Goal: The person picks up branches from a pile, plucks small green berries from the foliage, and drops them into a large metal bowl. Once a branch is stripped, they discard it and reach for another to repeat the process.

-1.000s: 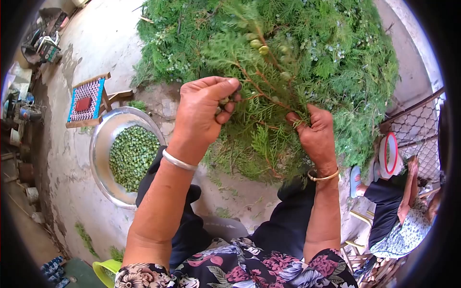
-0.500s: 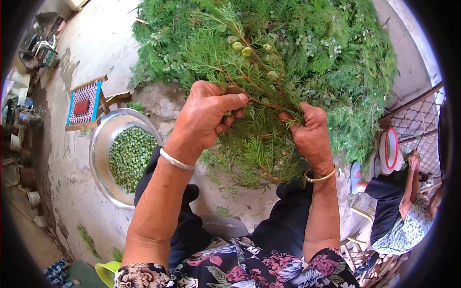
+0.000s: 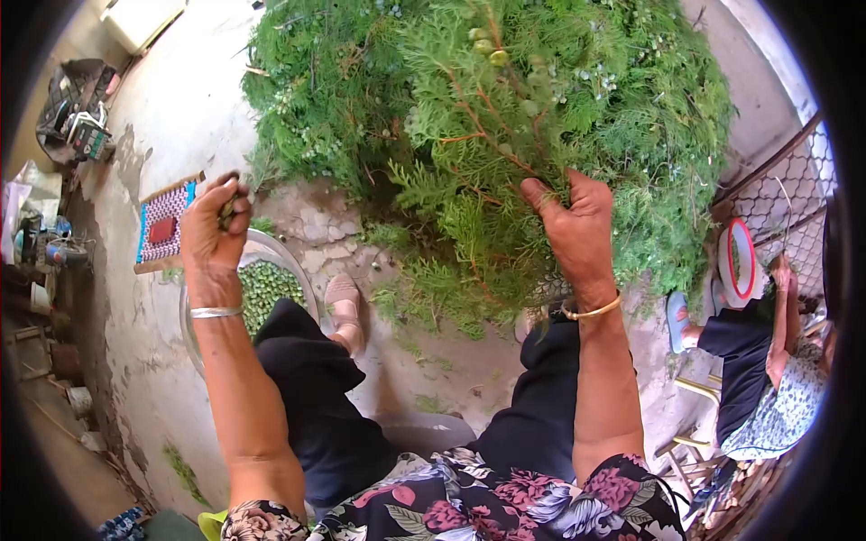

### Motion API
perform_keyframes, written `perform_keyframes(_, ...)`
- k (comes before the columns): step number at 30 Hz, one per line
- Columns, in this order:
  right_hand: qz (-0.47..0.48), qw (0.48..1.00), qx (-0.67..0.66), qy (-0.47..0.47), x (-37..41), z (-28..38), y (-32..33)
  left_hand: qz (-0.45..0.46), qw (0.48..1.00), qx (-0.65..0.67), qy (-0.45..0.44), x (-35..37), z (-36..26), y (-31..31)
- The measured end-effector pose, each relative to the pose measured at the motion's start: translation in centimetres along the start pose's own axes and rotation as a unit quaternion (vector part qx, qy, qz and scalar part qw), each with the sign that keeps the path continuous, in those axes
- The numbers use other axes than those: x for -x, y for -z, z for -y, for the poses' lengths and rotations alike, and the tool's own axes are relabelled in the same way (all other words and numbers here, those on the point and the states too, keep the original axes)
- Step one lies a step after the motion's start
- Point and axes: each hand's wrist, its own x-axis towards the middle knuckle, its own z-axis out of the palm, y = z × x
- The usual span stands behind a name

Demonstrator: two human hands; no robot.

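Observation:
My right hand (image 3: 577,230) grips a leafy cypress branch (image 3: 505,149) by its stem, thumb pressed on top. A few round green cones (image 3: 488,49) hang near the branch's upper end. Off to the left, my left hand (image 3: 215,224) is raised over the edge of a metal basin (image 3: 314,296), its fingers curled in. Something small and greenish shows between those fingers, seemingly picked cones. Many green cones (image 3: 269,290) lie in the basin, which my left forearm and knee partly cover.
A large heap of cypress branches (image 3: 334,99) lies ahead. Beside the basin stands a small woven stool (image 3: 164,216) with a red object on it. At right, another person (image 3: 776,397) sits by a red-rimmed white bucket (image 3: 740,261) and a wire mesh fence (image 3: 798,207).
My left hand has left the branch and swung left to the basin, fingers still curled. My right hand keeps the branch, which has shifted slightly right and up.

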Motion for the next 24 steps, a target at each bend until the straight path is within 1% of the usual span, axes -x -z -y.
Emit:
perform_keyframes(2,0.001,1.0,-0.013,0.012,0.1,-0.2,-0.5,-0.077,0.997,-0.016,0.014,0.1,-0.7,3.1)
perform_keyframes(3,0.006,0.999,-0.024,0.022,0.2,-0.3,-0.7,-0.078,0.997,-0.019,0.01,-0.1,-0.9,5.6)
perform_keyframes(4,0.008,0.999,-0.031,0.022,0.1,-0.2,-0.7,-0.092,0.995,-0.035,0.028,-0.3,-0.8,8.7)
perform_keyframes(5,-0.003,1.0,0.022,0.022,0.1,-0.1,-0.5,-0.112,0.991,-0.054,0.046,-0.1,-0.4,11.1)
perform_keyframes(6,-0.003,0.997,0.068,0.02,0.3,-0.1,-0.8,-0.119,0.988,-0.097,0.024,0.5,-0.1,13.2)
perform_keyframes(7,-0.017,0.995,0.085,0.043,0.6,0.1,-1.1,-0.116,0.972,-0.197,-0.049,2.6,0.3,13.7)
perform_keyframes(8,-0.029,0.992,0.098,0.071,0.4,0.3,-1.3,-0.113,0.941,-0.296,-0.118,4.3,0.8,13.4)
perform_keyframes(9,-0.021,0.995,0.084,0.044,0.3,0.7,-1.4,-0.179,0.954,-0.238,0.02,4.7,0.0,14.0)
perform_keyframes(10,-0.013,0.997,0.075,0.018,0.4,0.7,-1.3,-0.161,0.951,-0.263,-0.035,4.0,1.2,17.7)
perform_keyframes(11,-0.018,0.998,0.063,0.006,0.5,0.2,-1.2,-0.269,0.918,-0.29,0.014,6.1,0.4,14.4)
perform_keyframes(12,-0.024,0.998,0.055,-0.005,0.4,-0.4,-0.9,-0.277,0.911,-0.307,-0.005,6.8,0.5,14.7)
perform_keyframes(13,-0.004,0.999,0.047,0.002,0.1,-1.3,-0.8,-0.28,0.901,-0.331,-0.023,7.4,0.6,15.3)
perform_keyframes(15,-0.097,0.994,0.028,-0.033,-0.1,-2.7,-1.3,-0.272,0.889,-0.361,-0.069,7.9,1.1,18.1)
perform_keyframes(16,-0.081,0.996,0.022,-0.028,0.0,-2.3,-1.9,-0.26,0.888,-0.367,-0.097,8.5,0.9,18.3)
perform_keyframes(17,-0.063,0.995,-0.057,-0.05,0.1,-1.6,-2.2,-0.28,0.908,-0.286,-0.122,8.7,1.2,18.1)
perform_keyframes(18,-0.046,0.987,-0.134,-0.073,0.1,-1.2,-2.5,-0.297,0.917,-0.237,-0.122,9.0,0.9,17.0)
perform_keyframes(19,-0.028,0.986,-0.143,-0.079,0.1,-1.5,-2.5,-0.311,0.924,-0.188,-0.121,8.9,0.4,15.7)
perform_keyframes(21,-0.015,0.989,-0.117,-0.085,0.2,-2.1,-2.7,-0.314,0.934,-0.126,-0.113,8.2,-0.8,12.3)
perform_keyframes(23,-0.014,0.992,-0.083,-0.092,0.4,-2.6,-3.5,-0.24,0.952,-0.125,-0.143,7.6,-1.8,7.6)
perform_keyframes(24,0.002,0.998,-0.017,-0.057,0.3,-2.5,-3.9,-0.209,0.959,-0.117,-0.15,7.3,-2.2,4.7)
